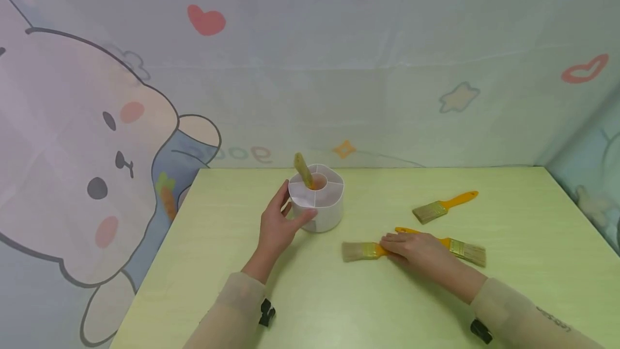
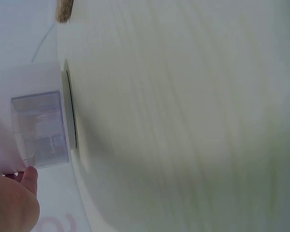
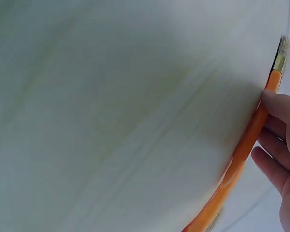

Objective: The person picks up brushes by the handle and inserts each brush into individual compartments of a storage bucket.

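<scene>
My left hand (image 1: 280, 229) holds a white round desk organizer (image 1: 330, 215) near the table's back edge, thumb at its front and fingers round its left side. The organizer has several compartments about a round middle one. A paintbrush (image 1: 302, 168) leans in it, bristles up. My right hand (image 1: 422, 253) pinches the orange handle (image 3: 255, 121) of a second paintbrush (image 1: 360, 251), which lies with its bristles to the left. Behind that hand another paintbrush (image 1: 467, 252) points its bristles right, its handle partly hidden.
Farther back on the right side of the table (image 1: 310, 306) lies one more paintbrush (image 1: 431, 211), its orange handle angled to the back right. A printed cloth (image 1: 339, 69) hangs right behind the table's back edge.
</scene>
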`<move>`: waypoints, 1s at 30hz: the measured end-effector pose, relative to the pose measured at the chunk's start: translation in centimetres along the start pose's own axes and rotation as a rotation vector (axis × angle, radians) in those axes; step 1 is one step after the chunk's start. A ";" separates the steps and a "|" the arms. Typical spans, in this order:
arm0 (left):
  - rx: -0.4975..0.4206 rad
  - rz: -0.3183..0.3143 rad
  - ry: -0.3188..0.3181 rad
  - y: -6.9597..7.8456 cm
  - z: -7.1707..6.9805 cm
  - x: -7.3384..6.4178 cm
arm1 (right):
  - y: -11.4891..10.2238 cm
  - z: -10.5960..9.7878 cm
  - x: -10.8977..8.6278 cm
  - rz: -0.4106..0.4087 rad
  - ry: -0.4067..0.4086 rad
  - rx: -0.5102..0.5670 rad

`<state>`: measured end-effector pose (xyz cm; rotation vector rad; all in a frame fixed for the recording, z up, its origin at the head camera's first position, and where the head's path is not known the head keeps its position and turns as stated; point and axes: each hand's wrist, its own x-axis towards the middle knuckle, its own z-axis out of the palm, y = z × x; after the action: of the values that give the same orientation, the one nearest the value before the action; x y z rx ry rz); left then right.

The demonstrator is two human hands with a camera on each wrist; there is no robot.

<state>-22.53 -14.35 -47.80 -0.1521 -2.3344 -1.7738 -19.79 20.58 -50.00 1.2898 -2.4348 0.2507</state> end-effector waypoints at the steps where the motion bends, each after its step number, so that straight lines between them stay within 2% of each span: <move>1: 0.001 0.001 0.000 0.0 0.0 0.0 | 0.1 0.0 0.0 -0.003 -0.004 -0.001; 7: 0.002 0.007 -0.003 0.1 -0.1 0.1 | 0.3 0.1 0.4 -0.050 0.024 -0.022; 18: 0.018 -0.021 -0.001 0.1 -0.1 0.1 | 0.5 0.0 0.7 -0.121 0.038 -0.073; 24: 0.018 -0.019 -0.001 0.0 -0.1 0.1 | 0.8 -0.1 1.2 -0.122 0.134 -0.050; 30: 0.014 -0.011 -0.003 -0.1 -0.2 0.2 | 0.9 -1.0 2.5 -0.060 0.238 0.016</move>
<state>-22.68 -14.53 -47.82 -0.1398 -2.3532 -1.7632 -21.55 19.52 -48.04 1.2601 -2.1957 0.3847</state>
